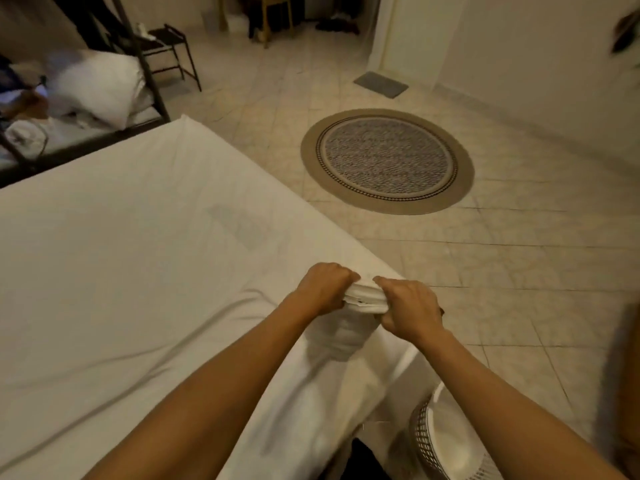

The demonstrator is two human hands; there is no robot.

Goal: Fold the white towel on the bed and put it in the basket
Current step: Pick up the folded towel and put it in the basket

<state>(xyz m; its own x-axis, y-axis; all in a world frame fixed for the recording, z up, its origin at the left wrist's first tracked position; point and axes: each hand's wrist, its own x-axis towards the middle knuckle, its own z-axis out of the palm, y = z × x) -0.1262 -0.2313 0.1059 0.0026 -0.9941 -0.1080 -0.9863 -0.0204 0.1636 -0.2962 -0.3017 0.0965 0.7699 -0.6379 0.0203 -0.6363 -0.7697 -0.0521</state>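
towel (363, 299), white and folded into a small thick bundle, is held just above the bed (121, 271) near its right edge. left hand (322, 289) grips its left end, fingers curled tight around the layers; right hand (408, 311) clamps the right end the same way. basket (420, 434) sits low at the right, beside the bed. to do this well, keep both grips firm so the layers stay stacked while carrying it over.

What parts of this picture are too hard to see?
- Towel, head view: both hands, left hand and right hand, cover its ends, so its fold is unclear.
- Basket: cut off by the bottom edge and the right arm.
- Things on the far bed: blurred, too small.
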